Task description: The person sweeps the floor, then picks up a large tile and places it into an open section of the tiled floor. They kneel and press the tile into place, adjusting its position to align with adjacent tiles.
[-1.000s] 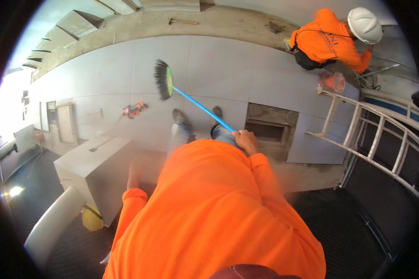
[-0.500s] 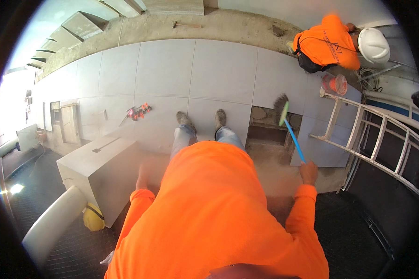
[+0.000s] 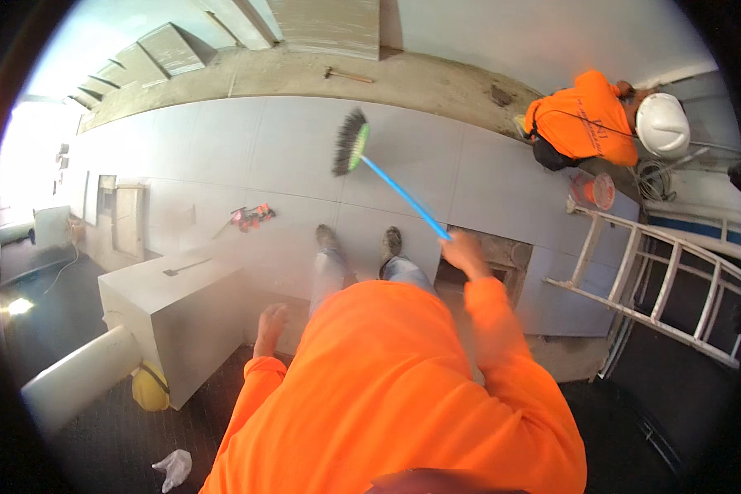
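Note:
My right hand (image 3: 467,253) is closed round the end of the blue handle of a broom (image 3: 407,198), right of my feet. Its green head with dark bristles (image 3: 351,144) is out over the large grey floor tiles (image 3: 292,136), ahead of my boots. My left hand (image 3: 270,329) hangs at my left side beside a pale box-shaped block (image 3: 173,284). Nothing shows in that hand, and its fingers look loosely apart.
A co-worker in orange and a white helmet (image 3: 663,125) crouches far right near an orange bucket (image 3: 597,191). A white ladder (image 3: 634,247) lies below. An opening (image 3: 494,247) breaks the tiles by my right boot. A hammer (image 3: 348,76) and orange-red pieces (image 3: 253,216) lie on the floor.
The broom head has swung from beside the floor opening leftward and farther out over the tiles. My right hand has moved left and forward with it. My left hand has shifted slightly right.

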### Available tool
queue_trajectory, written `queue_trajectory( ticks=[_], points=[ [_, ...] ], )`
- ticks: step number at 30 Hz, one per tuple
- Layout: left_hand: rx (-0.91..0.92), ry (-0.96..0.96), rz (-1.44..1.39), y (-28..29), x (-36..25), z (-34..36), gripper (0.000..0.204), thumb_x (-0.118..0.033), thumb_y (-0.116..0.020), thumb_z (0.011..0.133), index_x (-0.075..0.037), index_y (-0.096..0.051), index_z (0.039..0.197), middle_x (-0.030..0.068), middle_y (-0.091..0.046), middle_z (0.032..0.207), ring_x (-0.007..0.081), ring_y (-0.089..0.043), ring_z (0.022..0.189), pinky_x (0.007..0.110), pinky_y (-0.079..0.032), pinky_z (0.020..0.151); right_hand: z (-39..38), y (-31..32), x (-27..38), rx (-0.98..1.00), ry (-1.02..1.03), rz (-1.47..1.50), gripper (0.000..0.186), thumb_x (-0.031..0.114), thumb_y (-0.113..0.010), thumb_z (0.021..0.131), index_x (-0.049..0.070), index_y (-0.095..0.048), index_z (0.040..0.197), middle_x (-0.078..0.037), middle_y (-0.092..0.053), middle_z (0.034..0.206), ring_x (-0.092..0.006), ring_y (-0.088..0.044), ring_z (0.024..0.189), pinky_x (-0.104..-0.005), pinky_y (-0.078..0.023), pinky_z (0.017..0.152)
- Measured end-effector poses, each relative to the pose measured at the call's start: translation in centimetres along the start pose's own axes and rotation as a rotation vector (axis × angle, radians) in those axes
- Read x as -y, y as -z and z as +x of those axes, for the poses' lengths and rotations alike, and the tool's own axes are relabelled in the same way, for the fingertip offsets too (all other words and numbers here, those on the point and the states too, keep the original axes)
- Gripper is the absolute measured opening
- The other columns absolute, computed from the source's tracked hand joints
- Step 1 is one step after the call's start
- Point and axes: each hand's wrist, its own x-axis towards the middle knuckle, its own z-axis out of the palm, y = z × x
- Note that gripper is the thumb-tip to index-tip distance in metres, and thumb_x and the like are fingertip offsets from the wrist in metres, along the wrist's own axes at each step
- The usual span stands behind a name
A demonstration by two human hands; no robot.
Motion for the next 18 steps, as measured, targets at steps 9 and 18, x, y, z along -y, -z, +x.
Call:
queue_trajectory(
  ticks=[9,18],
  points=[
    [-0.19,-0.205,0.238,2.8,0.4,-14.1,0.025,-0.021,-0.057,0.095,0.0,-0.063,0.082,0.0084,-0.061,0.078,0.022,-0.06,0.076,0.038,-0.048,0.073,16.9,-6.4,26.5,-0.001,0.188,0.195,0.029,0.019,-0.06,0.097,0.011,-0.077,0.119,-0.013,-0.075,0.119,-0.0348,-0.073,0.111,-0.0451,-0.061,0.093],
    [-0.066,0.374,0.063,0.6,6.8,-20.9,0.032,-0.025,-0.064,0.099,-0.001,-0.072,0.119,0.0053,-0.073,0.099,0.016,-0.07,0.086,0.031,-0.054,0.075,24.3,-5.9,15.0,-0.158,-0.148,0.35,0.041,0.027,-0.059,0.099,0.028,-0.067,0.139,-0.006,-0.071,0.132,-0.032,-0.069,0.121,-0.0454,-0.056,0.102]
  ],
)
